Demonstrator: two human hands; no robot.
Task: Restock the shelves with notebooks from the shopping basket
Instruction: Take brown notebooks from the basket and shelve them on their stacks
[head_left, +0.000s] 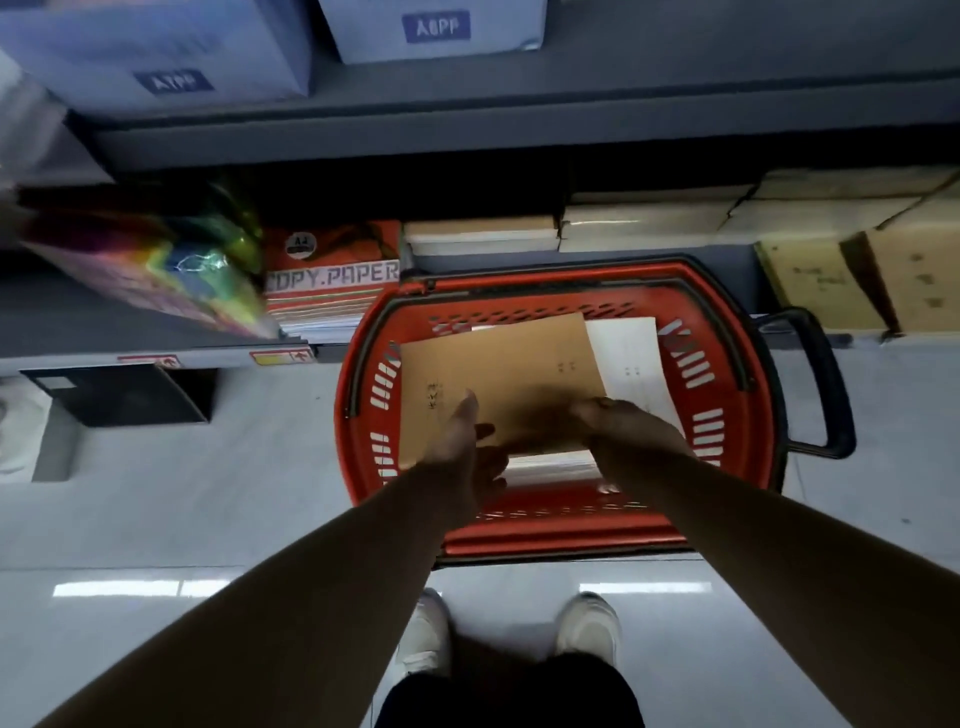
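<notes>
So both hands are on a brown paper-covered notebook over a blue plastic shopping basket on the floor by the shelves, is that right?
No: the head view shows the plastic shopping basket is red, not blue. The rest holds: left hand and right hand are both on the brown paper-covered notebook over that basket, on the floor by the shelves.

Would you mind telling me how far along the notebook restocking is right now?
Stacks that look like notebooks already sit on the low shelf behind the basket. Both the left hand and right hand hold a brown notebook in the basket. A white notebook and at least one more beneath are left inside.
</notes>
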